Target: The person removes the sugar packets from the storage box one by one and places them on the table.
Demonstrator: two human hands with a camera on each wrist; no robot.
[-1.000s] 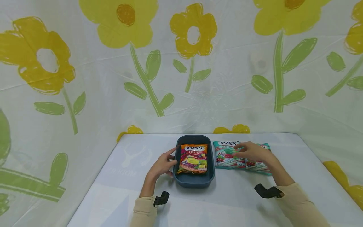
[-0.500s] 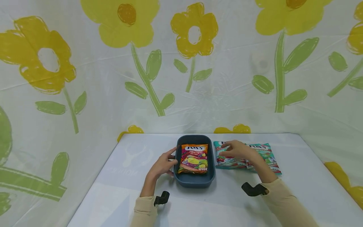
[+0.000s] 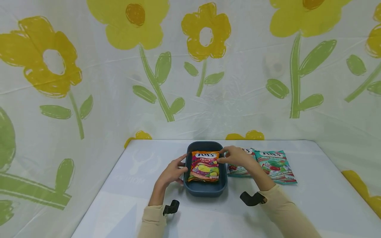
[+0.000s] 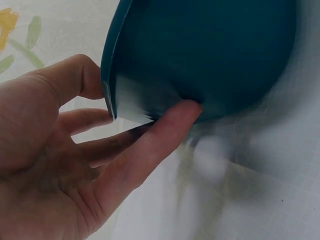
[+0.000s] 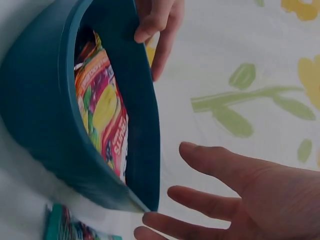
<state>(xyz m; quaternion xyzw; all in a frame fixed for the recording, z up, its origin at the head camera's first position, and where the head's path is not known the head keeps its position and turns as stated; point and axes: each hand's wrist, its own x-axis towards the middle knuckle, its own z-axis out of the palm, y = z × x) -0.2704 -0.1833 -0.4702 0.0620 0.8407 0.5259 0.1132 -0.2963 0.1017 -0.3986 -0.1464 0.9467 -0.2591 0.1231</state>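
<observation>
A dark blue-teal rounded bin stands on the table, holding an orange and purple bag of Fox's Fruits candy. My left hand grips the bin's left side; in the right wrist view its thumb is at the rim with a finger outside the wall. Over the bin's right rim, my right hand reaches with parted fingers and nothing in them. The right wrist view puts its fingertips close to the rim; whether they touch cannot be told. Right of the bin lies a teal Fox's candy bag, partly hidden behind my right hand.
A second teal bag, Fox's Mint Blossom, lies farther right beside the first. The white table ends at the back against a flower-print curtain. A black camera mount sticks out from my right wrist.
My right hand has moved left, from over the teal bags to the bin's right rim, uncovering the farther teal bag. My left hand stays at the bin.
</observation>
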